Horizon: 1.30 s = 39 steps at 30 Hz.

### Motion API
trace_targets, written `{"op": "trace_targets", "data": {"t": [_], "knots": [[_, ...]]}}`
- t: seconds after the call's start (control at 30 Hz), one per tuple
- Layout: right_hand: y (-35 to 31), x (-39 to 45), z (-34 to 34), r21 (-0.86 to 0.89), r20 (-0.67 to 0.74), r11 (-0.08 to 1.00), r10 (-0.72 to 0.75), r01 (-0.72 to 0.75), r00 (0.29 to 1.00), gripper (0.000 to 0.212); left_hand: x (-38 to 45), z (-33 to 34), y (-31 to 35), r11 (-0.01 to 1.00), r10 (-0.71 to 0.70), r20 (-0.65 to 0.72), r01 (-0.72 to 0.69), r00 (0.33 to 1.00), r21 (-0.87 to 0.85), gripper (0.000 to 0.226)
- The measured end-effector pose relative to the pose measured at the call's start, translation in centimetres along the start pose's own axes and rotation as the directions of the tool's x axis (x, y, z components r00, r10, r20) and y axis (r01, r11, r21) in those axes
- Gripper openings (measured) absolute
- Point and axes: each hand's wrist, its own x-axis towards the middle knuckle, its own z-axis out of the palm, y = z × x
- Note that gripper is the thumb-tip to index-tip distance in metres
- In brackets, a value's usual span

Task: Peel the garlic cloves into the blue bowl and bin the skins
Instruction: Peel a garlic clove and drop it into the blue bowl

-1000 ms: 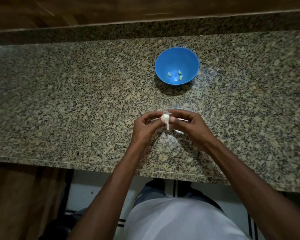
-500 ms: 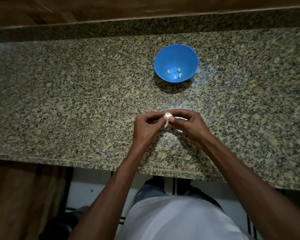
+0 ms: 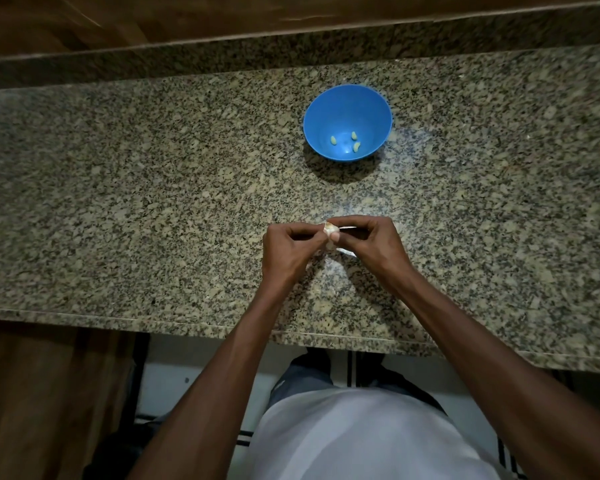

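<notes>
A blue bowl [image 3: 348, 102] stands on the granite counter [image 3: 153, 202] toward the back, with three peeled cloves [image 3: 354, 135] lying in its bottom. In front of it, my left hand [image 3: 288, 251] and my right hand [image 3: 371, 245] meet fingertip to fingertip over the counter. Both pinch a small white garlic piece [image 3: 329, 228] between them. A pale scrap of skin [image 3: 347, 251] shows under my right hand, mostly hidden.
The counter's raised back ledge [image 3: 291, 50] runs behind the bowl, with dark wood above it. The counter's front edge [image 3: 187, 323] lies close to my body. No bin is in view.
The hanging strip of skin seen below the garlic a second ago no longer shows. My fingers have closed tighter around the garlic. The view has shifted slightly.
</notes>
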Motion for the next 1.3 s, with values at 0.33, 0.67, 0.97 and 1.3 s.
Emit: {"op": "trace_targets", "data": {"t": [0.33,0.67,0.97,1.3], "knots": [[0.8,0.0,0.9,-0.131,-0.083,0.99,-0.062,0.051,0.995,0.029,-0.8,1.7,0.1,0.997,-0.046,-0.154,0.037,0.987,-0.067,0.025],[0.7,0.3,1.4,-0.073,-0.158,0.996,-0.054,0.043,0.986,0.029,-0.3,2.9,0.9,0.99,-0.098,-0.211,0.074,0.973,-0.119,0.022],[0.7,1.0,0.9,0.095,-0.096,0.994,0.056,-0.047,0.994,0.028,-0.2,2.5,0.3,0.962,-0.13,-0.153,0.087,0.98,-0.26,0.024],[0.8,0.8,0.7,0.131,-0.105,0.99,0.069,-0.055,0.992,0.027,0.5,1.0,0.3,0.915,-0.168,0.065,0.181,0.984,-0.362,0.027]]}}
